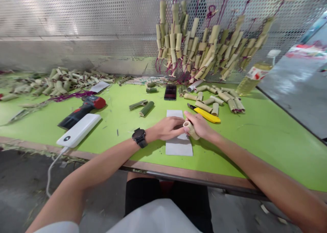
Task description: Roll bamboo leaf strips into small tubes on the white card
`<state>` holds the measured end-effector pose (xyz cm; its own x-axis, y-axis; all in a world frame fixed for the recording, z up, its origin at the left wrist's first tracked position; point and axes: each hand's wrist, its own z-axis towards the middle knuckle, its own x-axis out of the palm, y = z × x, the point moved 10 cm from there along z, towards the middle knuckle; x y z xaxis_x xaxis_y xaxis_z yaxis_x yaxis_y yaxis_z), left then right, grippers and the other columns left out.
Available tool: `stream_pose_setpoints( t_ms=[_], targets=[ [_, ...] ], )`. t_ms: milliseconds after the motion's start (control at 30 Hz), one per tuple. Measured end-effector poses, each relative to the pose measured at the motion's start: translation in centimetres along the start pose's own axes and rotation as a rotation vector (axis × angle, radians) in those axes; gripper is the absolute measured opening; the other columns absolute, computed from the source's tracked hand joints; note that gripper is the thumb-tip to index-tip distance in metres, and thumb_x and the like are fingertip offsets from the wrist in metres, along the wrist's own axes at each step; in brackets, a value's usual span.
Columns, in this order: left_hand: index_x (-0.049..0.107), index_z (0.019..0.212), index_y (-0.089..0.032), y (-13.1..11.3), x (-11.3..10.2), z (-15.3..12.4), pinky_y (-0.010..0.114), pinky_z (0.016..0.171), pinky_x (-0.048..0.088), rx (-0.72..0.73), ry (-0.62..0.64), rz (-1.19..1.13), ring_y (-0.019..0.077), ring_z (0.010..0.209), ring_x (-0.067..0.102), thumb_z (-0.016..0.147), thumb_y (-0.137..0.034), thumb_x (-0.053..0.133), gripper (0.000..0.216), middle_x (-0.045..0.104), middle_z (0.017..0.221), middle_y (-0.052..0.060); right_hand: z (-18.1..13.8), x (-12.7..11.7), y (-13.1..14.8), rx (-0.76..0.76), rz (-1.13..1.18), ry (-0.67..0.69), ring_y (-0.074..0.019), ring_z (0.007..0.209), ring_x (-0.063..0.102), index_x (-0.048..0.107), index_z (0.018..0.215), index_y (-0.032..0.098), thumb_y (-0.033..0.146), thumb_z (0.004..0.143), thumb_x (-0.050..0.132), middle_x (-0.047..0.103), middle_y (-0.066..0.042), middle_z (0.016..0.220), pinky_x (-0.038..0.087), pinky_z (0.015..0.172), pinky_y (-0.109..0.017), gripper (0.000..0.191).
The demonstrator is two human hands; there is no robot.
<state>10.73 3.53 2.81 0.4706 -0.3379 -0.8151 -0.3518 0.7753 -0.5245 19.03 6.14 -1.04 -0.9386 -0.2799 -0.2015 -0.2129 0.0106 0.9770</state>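
A short pale bamboo tube (194,133) is held low over a white strip of paper (178,149), its hollow end facing up and to the left. My right hand (201,126) is closed round the tube from the right. From the left, my left hand (170,128) reaches across the paper, fingers bent, with the thumb against the tube's open end; some of its fingertips are hidden. Just beyond my right hand lies a yellow utility knife (207,115). Two green bamboo pieces (146,108) rest past my left hand.
A cordless drill (83,112) and a white power bank (79,130) with a cable lie at left. Behind are a bamboo pile (60,81), a phone (170,92), and loose tubes (204,106). Strung bamboo (176,39) hangs on the mesh; an oil bottle (255,74) stands right.
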Motion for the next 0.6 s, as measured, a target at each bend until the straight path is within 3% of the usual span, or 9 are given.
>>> stream_pose_setpoints(
  t_ms=[133,233,400,500,600],
  targets=[
    [0.071,0.107,-0.015,0.1,0.0,0.0,0.04,0.09,0.053,-0.037,0.017,0.033,0.0291,0.103,0.07,0.108,-0.072,0.013,0.081,0.074,0.119,0.015,0.1,-1.1,0.5,-0.044,-0.133,-0.097,-0.0155,0.046,0.052,0.053,0.051,0.024,0.069,0.096,0.045,0.058,-0.002,0.047,0.041,0.051,-0.031,0.064],
    [0.069,0.123,-0.014,0.6,0.2,-0.1,0.044,0.098,0.053,-0.077,0.045,0.055,0.0327,0.116,0.067,0.103,-0.079,0.025,0.081,0.069,0.134,0.016,0.1,-1.8,1.4,-0.119,-0.303,-0.171,-0.0155,0.049,0.047,0.047,0.051,0.025,0.066,0.098,0.043,0.051,0.0,0.047,0.038,0.054,-0.032,0.062],
    [0.042,0.159,-0.013,2.2,1.3,-0.8,0.049,0.124,0.033,-0.176,0.129,0.123,0.0383,0.153,0.037,0.081,-0.092,0.057,0.112,0.035,0.168,0.018,-0.2,-1.6,2.2,-0.185,-0.657,-0.192,-0.0149,0.05,0.044,0.043,0.052,0.024,0.053,0.104,0.034,0.05,-0.002,0.05,0.029,0.055,-0.033,0.061],
    [0.026,0.167,-0.018,3.5,2.0,-1.4,0.055,0.13,0.014,-0.274,0.182,0.153,0.0402,0.162,0.009,0.075,-0.097,0.057,0.125,0.011,0.176,0.016,-0.4,-0.9,2.5,-0.217,-0.954,-0.186,-0.0161,0.054,0.049,0.055,0.059,0.022,0.043,0.105,0.035,0.061,-0.006,0.059,0.026,0.056,-0.033,0.055],
    [0.017,0.169,-0.017,4.5,2.6,-1.7,0.055,0.131,0.007,-0.345,0.219,0.162,0.04,0.163,0.002,0.072,-0.1,0.056,0.134,0.006,0.176,0.016,-0.1,-0.3,2.6,-0.242,-1.171,-0.19,-0.0198,0.064,0.058,0.069,0.072,0.018,0.035,0.104,0.037,0.072,-0.011,0.073,0.025,0.058,-0.033,0.049]
  ],
)
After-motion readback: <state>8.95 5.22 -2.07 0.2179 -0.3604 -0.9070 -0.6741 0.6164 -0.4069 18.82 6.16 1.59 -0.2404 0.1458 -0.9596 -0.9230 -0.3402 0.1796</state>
